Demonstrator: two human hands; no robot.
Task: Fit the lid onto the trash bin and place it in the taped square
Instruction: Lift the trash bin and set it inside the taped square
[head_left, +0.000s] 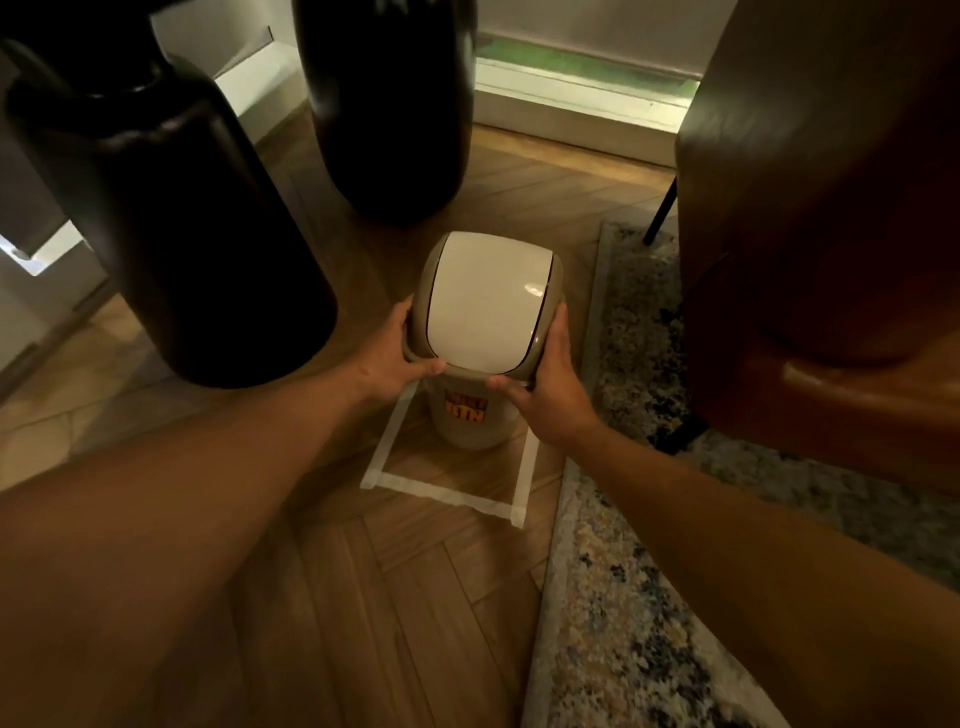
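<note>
The bin (470, 415) stands upright inside the taped square (441, 488), label facing the person. The lid (483, 306) sits on top. The left hand (389, 358) and right hand (545, 395) grip the lid's opposite sides.

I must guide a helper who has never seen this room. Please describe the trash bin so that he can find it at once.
Start from the patterned rug on the wooden floor; just beside its edge lies a square of pale tape. The trash bin is inside that square, held by the left hand and the right hand. Unlike the big dark vases behind, it is small and beige, with a white swing lid and an orange label.
</note>
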